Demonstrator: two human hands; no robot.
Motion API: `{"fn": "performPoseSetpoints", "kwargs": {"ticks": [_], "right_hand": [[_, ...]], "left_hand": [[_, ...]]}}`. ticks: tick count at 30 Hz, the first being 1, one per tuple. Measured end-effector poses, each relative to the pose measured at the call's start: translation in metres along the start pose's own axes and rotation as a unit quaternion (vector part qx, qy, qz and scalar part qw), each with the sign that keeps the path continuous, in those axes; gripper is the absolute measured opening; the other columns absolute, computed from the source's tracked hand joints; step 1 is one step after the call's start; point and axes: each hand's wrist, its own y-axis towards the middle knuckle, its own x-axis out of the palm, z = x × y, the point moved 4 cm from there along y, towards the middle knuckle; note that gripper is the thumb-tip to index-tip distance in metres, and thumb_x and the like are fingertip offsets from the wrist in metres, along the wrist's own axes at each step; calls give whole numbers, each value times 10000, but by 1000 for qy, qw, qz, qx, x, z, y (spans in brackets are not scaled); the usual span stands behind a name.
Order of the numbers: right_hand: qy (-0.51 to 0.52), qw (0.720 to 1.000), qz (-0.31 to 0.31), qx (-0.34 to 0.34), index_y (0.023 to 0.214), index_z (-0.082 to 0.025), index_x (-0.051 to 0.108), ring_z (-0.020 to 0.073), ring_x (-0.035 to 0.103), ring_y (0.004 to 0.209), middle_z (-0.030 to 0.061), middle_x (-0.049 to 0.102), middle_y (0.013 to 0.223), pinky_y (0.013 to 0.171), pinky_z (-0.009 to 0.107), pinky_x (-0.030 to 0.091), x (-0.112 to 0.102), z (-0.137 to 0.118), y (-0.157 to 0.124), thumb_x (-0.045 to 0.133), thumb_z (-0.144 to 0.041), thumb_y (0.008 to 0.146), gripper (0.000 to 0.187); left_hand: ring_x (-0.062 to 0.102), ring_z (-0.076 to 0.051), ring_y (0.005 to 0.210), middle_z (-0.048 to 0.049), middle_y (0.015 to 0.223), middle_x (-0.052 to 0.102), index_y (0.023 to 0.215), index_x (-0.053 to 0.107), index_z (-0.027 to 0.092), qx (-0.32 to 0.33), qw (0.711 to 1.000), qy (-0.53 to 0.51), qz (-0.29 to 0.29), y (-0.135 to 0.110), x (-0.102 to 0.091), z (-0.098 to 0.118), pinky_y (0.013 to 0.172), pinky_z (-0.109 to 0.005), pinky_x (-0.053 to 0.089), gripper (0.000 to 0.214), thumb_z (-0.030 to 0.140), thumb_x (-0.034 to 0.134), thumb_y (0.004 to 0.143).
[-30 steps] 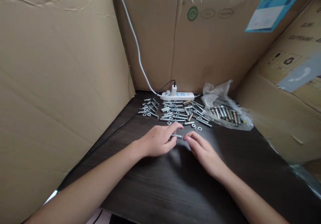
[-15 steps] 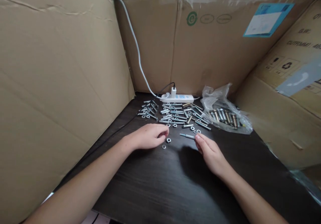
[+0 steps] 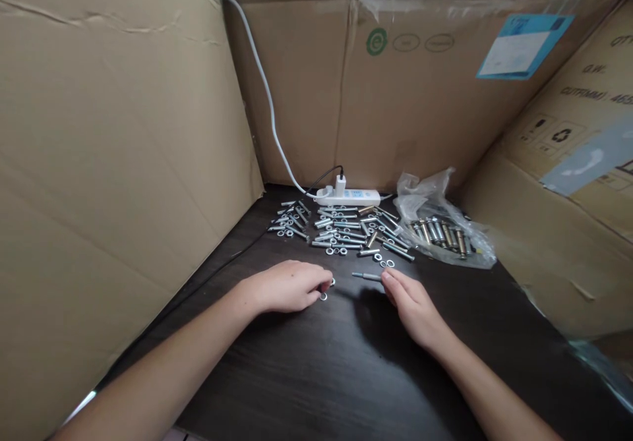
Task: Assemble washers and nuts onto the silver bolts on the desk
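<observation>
My left hand [image 3: 294, 286] hovers low over the dark table, fingers curled, with thumb and forefinger slightly apart. Its fingertips are right at a small washer [image 3: 323, 297] on the table. A hex nut [image 3: 333, 282] lies just beyond, partly covered by the fingers. My right hand [image 3: 405, 296] pinches one end of a bolt with a metal sleeve [image 3: 366, 276] on it; the thin threaded tip points left towards my left hand. Two rings [image 3: 390, 264] and a nut [image 3: 378, 257] lie just beyond my right fingers.
Bolts, sleeves, nuts and washers [image 3: 346, 225] lie in clusters behind the hands. A clear plastic bag [image 3: 430, 197] of sleeved bolts is at the right. At the back stands a white power strip [image 3: 349, 197] with cables. Cardboard walls [image 3: 297, 85] enclose the dark table [image 3: 306, 382].
My left hand has come down and closer to the washer and nut, now partly hiding the nut. My right hand still holds the sleeved bolt in nearly the same place. The view has shifted slightly.
</observation>
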Motion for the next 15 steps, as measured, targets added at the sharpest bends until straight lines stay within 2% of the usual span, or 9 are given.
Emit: {"fn": "performPoseSetpoints", "kwargs": {"ticks": [3,6,8,10,12,15], "right_hand": [[5,1000,-8,2,639,-196,348,123,334,597,-23,345,627,537,245,283,0,-2,1,392,-456,909,378],[101,993,-36,48,641,-195,341,107,288,560,-35,313,613,495,231,237,3,-3,0,422,-485,891,391],[215,968,-84,99,659,-196,339,87,209,511,-54,261,596,453,219,159,10,-5,-3,425,-498,885,387],[314,931,-133,130,688,-194,357,74,141,486,-69,215,588,440,216,90,18,-11,-8,432,-490,883,362],[368,906,-163,135,716,-189,384,67,116,476,-76,193,585,436,213,68,26,-19,-13,446,-477,880,337],[389,890,-191,139,725,-187,392,61,109,468,-81,181,579,430,209,60,37,-27,-21,449,-481,879,337]], "left_hand": [[540,-132,702,23,826,617,815,541,207,-1,1000,-1,-2,0,1,2,590,-233,339,88,142,490,785],[528,-127,682,14,809,605,843,553,200,-6,999,-27,17,0,1,5,581,-234,332,83,173,481,810],[517,-125,680,13,806,590,924,553,207,-6,996,-64,55,2,-1,8,596,-233,337,111,241,475,851],[497,-118,673,19,797,566,968,535,207,5,990,-115,87,5,-1,12,603,-226,338,155,316,489,868],[466,-106,655,25,762,531,894,516,183,29,981,-162,103,7,-1,16,596,-217,328,180,359,482,879],[397,-96,624,31,687,452,739,436,161,66,970,-192,131,8,0,20,591,-215,310,282,376,401,918]]}}
